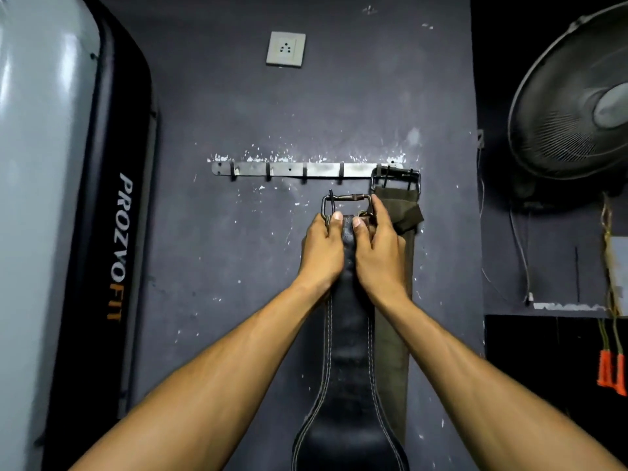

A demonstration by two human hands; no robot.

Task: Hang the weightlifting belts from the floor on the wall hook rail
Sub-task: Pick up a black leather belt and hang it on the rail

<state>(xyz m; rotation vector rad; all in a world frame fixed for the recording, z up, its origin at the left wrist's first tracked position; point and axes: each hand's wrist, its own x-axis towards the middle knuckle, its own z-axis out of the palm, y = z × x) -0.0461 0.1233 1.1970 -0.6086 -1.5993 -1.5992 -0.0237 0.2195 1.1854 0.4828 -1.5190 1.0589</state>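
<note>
A metal hook rail with several dark hooks is fixed to the dark grey wall. An olive canvas belt hangs by its buckle from the rail's right end. I hold a black leather belt with white stitching upright against the wall. Its metal buckle sits just below the rail, under the second hook from the right. My left hand grips the belt's top on the left. My right hand grips it on the right, with the index finger up along the buckle's side.
A large grey and black machine casing fills the left side. A wall socket sits above the rail. A black fan is mounted at the upper right, with loose wires and orange plugs below it.
</note>
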